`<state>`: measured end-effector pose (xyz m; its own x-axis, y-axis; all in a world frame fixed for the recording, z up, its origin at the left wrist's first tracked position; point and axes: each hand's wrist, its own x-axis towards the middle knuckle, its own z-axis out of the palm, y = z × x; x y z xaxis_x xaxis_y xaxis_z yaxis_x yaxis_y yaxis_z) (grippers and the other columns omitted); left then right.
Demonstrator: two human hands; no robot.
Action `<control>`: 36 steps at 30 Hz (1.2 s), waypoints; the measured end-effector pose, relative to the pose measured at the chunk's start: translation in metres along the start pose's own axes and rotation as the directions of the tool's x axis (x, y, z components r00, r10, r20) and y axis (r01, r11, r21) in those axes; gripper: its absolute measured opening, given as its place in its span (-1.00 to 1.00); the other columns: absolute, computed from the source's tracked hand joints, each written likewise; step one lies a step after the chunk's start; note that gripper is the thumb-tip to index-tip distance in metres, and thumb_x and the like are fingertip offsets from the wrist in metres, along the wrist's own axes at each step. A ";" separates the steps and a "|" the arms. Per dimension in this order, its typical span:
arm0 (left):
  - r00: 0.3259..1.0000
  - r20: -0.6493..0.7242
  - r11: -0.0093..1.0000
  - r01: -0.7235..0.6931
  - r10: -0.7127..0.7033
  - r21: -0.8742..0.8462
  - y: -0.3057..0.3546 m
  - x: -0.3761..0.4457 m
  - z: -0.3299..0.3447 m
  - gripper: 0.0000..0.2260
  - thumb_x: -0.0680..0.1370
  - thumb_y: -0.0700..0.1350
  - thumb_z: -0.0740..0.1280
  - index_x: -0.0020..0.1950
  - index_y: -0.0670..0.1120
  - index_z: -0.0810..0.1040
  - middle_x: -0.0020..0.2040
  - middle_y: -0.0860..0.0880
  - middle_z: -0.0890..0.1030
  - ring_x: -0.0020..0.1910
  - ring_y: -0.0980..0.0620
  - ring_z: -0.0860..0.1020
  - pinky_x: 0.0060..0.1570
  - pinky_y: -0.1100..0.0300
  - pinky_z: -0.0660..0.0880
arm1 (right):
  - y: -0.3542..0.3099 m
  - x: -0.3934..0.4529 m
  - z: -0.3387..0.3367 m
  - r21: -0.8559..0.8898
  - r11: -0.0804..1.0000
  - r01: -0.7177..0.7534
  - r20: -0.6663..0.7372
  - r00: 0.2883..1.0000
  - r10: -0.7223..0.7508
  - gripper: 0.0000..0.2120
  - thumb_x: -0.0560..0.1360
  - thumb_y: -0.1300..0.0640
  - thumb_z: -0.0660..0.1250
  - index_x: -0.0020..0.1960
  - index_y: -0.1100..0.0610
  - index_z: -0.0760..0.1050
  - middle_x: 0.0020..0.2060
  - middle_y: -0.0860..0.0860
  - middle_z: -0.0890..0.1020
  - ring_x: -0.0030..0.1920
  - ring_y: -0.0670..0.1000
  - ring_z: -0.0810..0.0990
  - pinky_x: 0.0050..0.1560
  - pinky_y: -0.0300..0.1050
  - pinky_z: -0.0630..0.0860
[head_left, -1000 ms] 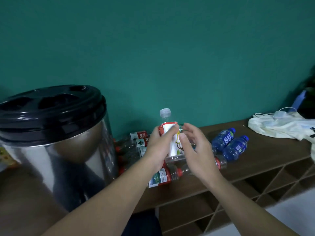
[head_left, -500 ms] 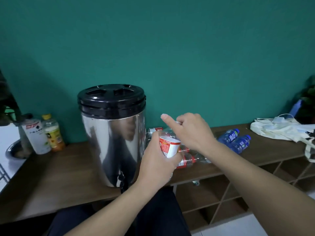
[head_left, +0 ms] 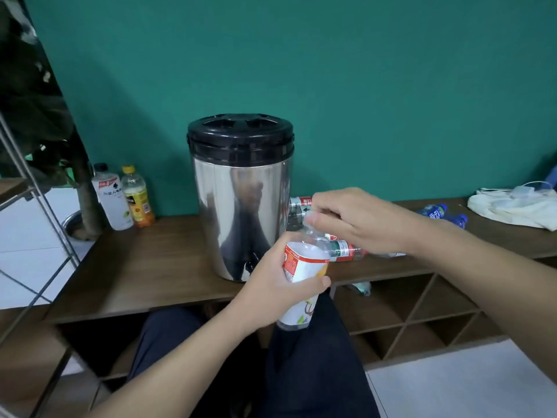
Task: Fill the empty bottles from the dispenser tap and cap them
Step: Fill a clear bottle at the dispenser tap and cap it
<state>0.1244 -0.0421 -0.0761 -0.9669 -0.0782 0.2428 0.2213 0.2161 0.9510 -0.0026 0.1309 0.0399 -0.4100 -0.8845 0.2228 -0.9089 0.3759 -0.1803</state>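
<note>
Clear plastic bottle point(head_left: 304, 276) with the red-and-white label sits in my left hand point(head_left: 275, 286), fingers wrapped tight round its middle, just in front of the steel dispenser point(head_left: 241, 203). My right hand point(head_left: 358, 220) pinches the cap point(head_left: 310, 220) up top.

home corner: wooden shelf point(head_left: 156, 267), drink bottles point(head_left: 123, 200), teal wall point(head_left: 361, 86)
</note>
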 end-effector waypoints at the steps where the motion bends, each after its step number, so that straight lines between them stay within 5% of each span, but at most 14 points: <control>1: 0.999 0.044 1.000 0.014 -0.014 -0.013 -0.006 -0.005 -0.005 -0.56 0.54 -0.21 0.65 0.32 0.06 0.58 0.07 0.06 0.74 0.04 0.08 0.71 0.08 0.13 0.65 | -0.003 -0.005 -0.001 -0.025 0.999 0.028 0.067 0.997 -0.027 -0.56 0.80 -0.22 0.15 -0.13 0.03 0.41 -0.25 -0.05 0.49 -0.22 -0.01 0.47 -0.14 0.01 0.43; 4: 0.992 0.113 0.998 0.060 -0.059 -0.002 -0.030 -0.019 -0.011 -0.58 0.51 -0.25 0.66 0.26 0.04 0.62 0.07 0.00 0.74 0.06 0.00 0.72 0.16 -0.01 0.68 | -0.012 -0.016 0.008 -0.048 0.993 0.106 0.234 0.968 -0.092 -0.70 0.80 -0.20 0.17 0.00 -0.06 0.46 -0.11 -0.14 0.48 -0.07 -0.09 0.51 0.00 -0.13 0.43; 7: 0.988 0.128 0.995 0.089 -0.085 -0.032 -0.056 -0.033 -0.008 -0.60 0.52 -0.28 0.64 0.27 -0.02 0.62 0.14 -0.15 0.74 0.16 -0.21 0.73 0.27 -0.18 0.68 | -0.011 -0.023 0.030 -0.022 0.988 0.150 0.309 0.941 -0.136 -0.75 0.79 -0.15 0.16 0.32 -0.09 0.52 0.08 -0.18 0.47 0.10 -0.08 0.55 0.21 -0.02 0.50; 11: 0.988 0.072 0.989 0.141 -0.137 -0.051 -0.091 -0.044 -0.002 -0.61 0.52 -0.27 0.65 0.26 -0.02 0.62 0.10 -0.07 0.73 0.06 0.02 0.70 0.18 0.00 0.66 | -0.003 -0.024 0.060 0.069 0.993 0.092 0.259 0.960 -0.107 -0.71 0.80 -0.01 0.26 0.51 -0.11 0.48 0.28 -0.15 0.51 0.22 -0.07 0.58 0.27 -0.06 0.51; 15: 0.977 -0.022 0.974 0.211 -0.214 -0.076 -0.129 -0.053 0.000 -0.52 0.48 -0.23 0.69 0.30 0.05 0.63 0.08 0.05 0.75 0.05 0.08 0.71 0.14 0.11 0.65 | 0.006 -0.020 0.104 0.108 0.991 -0.080 0.109 0.992 0.068 -0.76 0.74 -0.06 0.39 0.39 -0.09 0.54 0.04 -0.17 0.58 0.00 -0.10 0.58 0.06 -0.10 0.54; 20: 0.956 -0.081 0.958 0.278 -0.283 -0.071 -0.165 -0.062 -0.004 -0.48 0.43 -0.25 0.71 0.30 0.03 0.61 0.03 0.09 0.72 -0.01 0.12 0.68 0.09 0.16 0.63 | 0.026 -0.002 0.178 0.145 0.926 -0.348 0.026 0.937 0.348 -0.86 0.70 -0.02 0.46 0.17 0.00 0.59 -0.10 -0.11 0.66 -0.09 -0.03 0.65 0.01 0.08 0.65; 27: 0.923 -0.154 0.936 0.341 -0.352 -0.093 -0.197 -0.069 -0.014 -0.49 0.42 -0.29 0.70 0.26 -0.02 0.60 -0.04 0.09 0.70 -0.08 0.13 0.67 -0.04 0.23 0.63 | 0.043 0.027 0.243 0.027 0.878 -0.478 -0.007 0.878 0.478 -0.79 0.69 -0.01 0.45 0.06 0.12 0.54 0.03 0.09 0.59 0.02 0.23 0.64 -0.02 0.11 0.58; 36: 0.886 -0.239 0.916 0.367 -0.397 -0.162 -0.211 -0.063 -0.024 -0.42 0.42 -0.26 0.71 0.35 0.03 0.59 0.09 0.03 0.77 0.06 0.08 0.74 0.04 0.31 0.60 | 0.037 0.027 0.250 0.154 0.855 -0.496 -0.112 0.851 0.513 -0.59 0.68 -0.15 0.45 0.35 0.13 0.65 0.21 0.09 0.63 0.15 0.16 0.66 0.13 0.09 0.60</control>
<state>0.1418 -0.1057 -0.2878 -0.9145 -0.3874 -0.1170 -0.1316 0.0111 0.9912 -0.0287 0.0518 -0.2001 -0.8240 -0.5287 0.2039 -0.5621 0.7170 -0.4122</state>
